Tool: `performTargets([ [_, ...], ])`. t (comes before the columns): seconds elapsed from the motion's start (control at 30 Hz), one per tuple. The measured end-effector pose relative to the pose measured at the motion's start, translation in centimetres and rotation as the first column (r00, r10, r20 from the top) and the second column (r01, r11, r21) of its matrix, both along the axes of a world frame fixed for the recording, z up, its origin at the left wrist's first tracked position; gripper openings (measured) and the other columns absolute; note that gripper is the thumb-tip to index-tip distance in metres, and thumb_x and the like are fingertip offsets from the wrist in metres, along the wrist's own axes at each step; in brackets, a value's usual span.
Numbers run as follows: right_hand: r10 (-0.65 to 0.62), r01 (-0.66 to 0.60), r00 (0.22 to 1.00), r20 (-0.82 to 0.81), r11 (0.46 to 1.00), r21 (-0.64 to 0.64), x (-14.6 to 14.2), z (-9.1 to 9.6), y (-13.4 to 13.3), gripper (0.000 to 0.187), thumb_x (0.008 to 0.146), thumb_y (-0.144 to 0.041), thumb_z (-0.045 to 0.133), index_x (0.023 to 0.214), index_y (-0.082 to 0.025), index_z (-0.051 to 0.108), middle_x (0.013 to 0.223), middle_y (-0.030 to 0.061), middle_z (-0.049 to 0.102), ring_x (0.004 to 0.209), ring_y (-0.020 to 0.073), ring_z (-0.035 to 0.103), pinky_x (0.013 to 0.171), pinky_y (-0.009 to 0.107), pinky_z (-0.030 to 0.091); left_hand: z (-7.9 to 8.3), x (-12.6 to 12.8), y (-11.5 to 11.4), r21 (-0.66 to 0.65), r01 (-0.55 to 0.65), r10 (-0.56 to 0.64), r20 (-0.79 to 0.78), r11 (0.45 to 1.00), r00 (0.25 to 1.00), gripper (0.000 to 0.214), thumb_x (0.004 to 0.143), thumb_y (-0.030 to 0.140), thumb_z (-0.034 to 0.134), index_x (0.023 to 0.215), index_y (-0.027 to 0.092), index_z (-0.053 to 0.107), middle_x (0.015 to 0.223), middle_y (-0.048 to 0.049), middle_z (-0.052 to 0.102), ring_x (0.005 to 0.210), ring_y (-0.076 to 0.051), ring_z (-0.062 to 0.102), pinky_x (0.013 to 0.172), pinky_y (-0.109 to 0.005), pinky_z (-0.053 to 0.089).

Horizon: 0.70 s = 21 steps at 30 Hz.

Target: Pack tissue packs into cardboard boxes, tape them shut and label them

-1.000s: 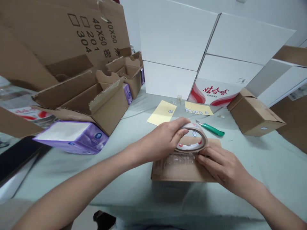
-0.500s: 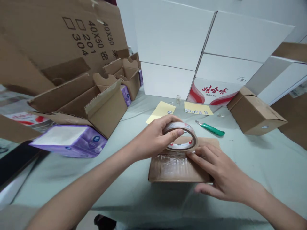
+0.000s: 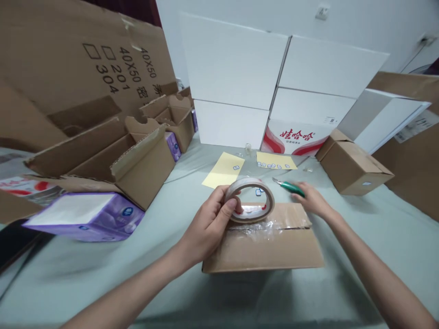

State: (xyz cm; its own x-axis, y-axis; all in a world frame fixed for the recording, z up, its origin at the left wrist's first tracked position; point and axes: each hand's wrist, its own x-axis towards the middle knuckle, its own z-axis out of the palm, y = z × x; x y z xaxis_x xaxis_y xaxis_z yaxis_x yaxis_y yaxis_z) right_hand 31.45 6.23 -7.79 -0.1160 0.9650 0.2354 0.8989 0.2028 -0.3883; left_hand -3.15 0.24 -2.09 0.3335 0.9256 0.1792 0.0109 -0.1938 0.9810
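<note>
My left hand [image 3: 209,224] is closed around the near left side of a roll of clear tape [image 3: 249,182], held upright over a small cardboard box [image 3: 265,253]. A strip of clear tape [image 3: 270,227] lies wrinkled along the seam on top of the box, near the roll. Beyond the box's right corner, my right hand [image 3: 312,199] has its fingers on the handle of a green utility knife [image 3: 291,187]. The knife's blade end points left and its tail is partly hidden by the fingers.
Two yellow sheets [image 3: 224,169] with small stickers lie behind the box. A closed cardboard box [image 3: 356,162] stands at right, and white cartons [image 3: 233,123] form a wall behind. At left are an open box [image 3: 147,169] and a purple tissue pack [image 3: 116,214].
My right hand has left the box top and reached forward to the utility knife. My left hand still holds the tape roll. The view has shifted somewhat.
</note>
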Motion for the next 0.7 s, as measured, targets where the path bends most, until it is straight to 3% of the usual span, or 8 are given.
performTargets([
  [0.1, -0.081, 0.081, 0.997, 0.012, 0.997, 0.019, 0.8, -3.9, 3.2, 0.032, 0.095, -0.038, 0.061, 0.119, -0.018, 0.063, 0.119, 0.0087, 0.065, 0.103, 0.0219, 0.065, 0.090, 0.044, 0.054, 0.0, 0.0, 0.1, -0.005, 0.023, -0.023, -0.010, 1.000, 1.000, 0.031, 0.099, 0.049, 0.045, 0.100, 0.019, 0.052, 0.087, -0.0003, 0.057, 0.081, -0.016, 0.053, 0.075, -0.028, 0.039],
  [0.2, -0.071, 0.072, 0.997, -0.025, 0.995, 0.063, 1.0, -4.1, 3.7, 0.034, 0.097, -0.040, 0.057, 0.121, -0.017, 0.061, 0.120, 0.0097, 0.064, 0.106, 0.0233, 0.064, 0.092, 0.047, 0.053, -0.2, -0.1, 0.0, 0.011, 0.012, -0.012, -0.022, 1.000, 1.000, 0.033, 0.100, 0.051, 0.043, 0.102, 0.019, 0.052, 0.089, -0.0008, 0.057, 0.084, -0.016, 0.053, 0.078, -0.029, 0.039],
  [0.27, 0.001, 0.006, 0.998, -0.065, 0.995, 0.098, 1.4, -2.2, 2.3, 0.040, 0.099, -0.047, 0.048, 0.122, -0.018, 0.061, 0.120, 0.0130, 0.064, 0.112, 0.0277, 0.061, 0.097, 0.051, 0.050, -0.4, -0.1, -0.1, 0.025, -0.007, 0.008, -0.030, 1.000, 1.000, 0.034, 0.100, 0.052, 0.042, 0.102, 0.019, 0.051, 0.089, -0.0006, 0.056, 0.085, -0.016, 0.052, 0.079, -0.029, 0.039],
  [0.33, 0.110, -0.099, 0.989, -0.097, 0.989, 0.113, 1.9, 1.0, -0.1, 0.047, 0.099, -0.053, 0.042, 0.126, -0.021, 0.061, 0.125, 0.0146, 0.063, 0.120, 0.0307, 0.058, 0.101, 0.050, 0.047, -0.6, -0.1, 0.0, 0.032, -0.011, 0.012, -0.038, 0.999, 0.999, 0.035, 0.100, 0.053, 0.041, 0.100, 0.020, 0.051, 0.088, -0.0003, 0.055, 0.085, -0.016, 0.052, 0.079, -0.029, 0.039],
  [0.4, 0.238, -0.232, 0.966, -0.105, 0.970, 0.066, 2.0, 4.4, -2.9, 0.044, 0.095, -0.055, 0.049, 0.126, -0.028, 0.063, 0.126, 0.0104, 0.064, 0.121, 0.0288, 0.058, 0.100, 0.043, 0.049, -0.8, -0.1, 0.0, 0.043, -0.014, 0.016, -0.035, 0.999, 0.999, 0.035, 0.100, 0.053, 0.041, 0.099, 0.020, 0.051, 0.087, -0.0001, 0.055, 0.085, -0.016, 0.053, 0.080, -0.030, 0.038],
  [0.5, 0.458, -0.462, 0.886, -0.072, 0.883, -0.078, 0.8, 8.2, -5.8, 0.034, 0.095, -0.043, 0.057, 0.126, -0.034, 0.066, 0.122, 0.0076, 0.065, 0.116, 0.0259, 0.061, 0.095, 0.038, 0.052, -1.0, -0.1, 0.1, 0.037, -0.030, 0.030, 0.010, 0.999, 1.000, 0.034, 0.100, 0.054, 0.042, 0.102, 0.021, 0.051, 0.088, 0.0002, 0.055, 0.088, -0.016, 0.054, 0.083, -0.030, 0.039],
  [0.6, 0.528, -0.525, 0.849, -0.003, 0.844, -0.112, -1.2, 9.6, -6.0, 0.034, 0.098, -0.035, 0.051, 0.130, -0.039, 0.064, 0.116, 0.0063, 0.063, 0.108, 0.0239, 0.060, 0.101, 0.045, 0.048, -1.1, 0.0, 0.0, 0.018, -0.045, 0.044, 0.069, 0.999, 0.997, 0.034, 0.100, 0.054, 0.043, 0.105, 0.022, 0.050, 0.088, 0.0006, 0.054, 0.087, -0.016, 0.055, 0.082, -0.030, 0.040],
  [0.7, 0.547, -0.538, 0.835, 0.060, 0.835, -0.120, -2.9, 9.6, -4.8, 0.034, 0.099, -0.033, 0.048, 0.129, -0.039, 0.063, 0.114, 0.0059, 0.061, 0.107, 0.0244, 0.059, 0.111, 0.057, 0.034, -1.2, -0.1, -0.1, -0.004, -0.022, 0.022, 0.112, 1.000, 0.993, 0.034, 0.100, 0.054, 0.045, 0.105, 0.021, 0.051, 0.087, 0.0007, 0.054, 0.086, -0.015, 0.054, 0.080, -0.029, 0.041],
])
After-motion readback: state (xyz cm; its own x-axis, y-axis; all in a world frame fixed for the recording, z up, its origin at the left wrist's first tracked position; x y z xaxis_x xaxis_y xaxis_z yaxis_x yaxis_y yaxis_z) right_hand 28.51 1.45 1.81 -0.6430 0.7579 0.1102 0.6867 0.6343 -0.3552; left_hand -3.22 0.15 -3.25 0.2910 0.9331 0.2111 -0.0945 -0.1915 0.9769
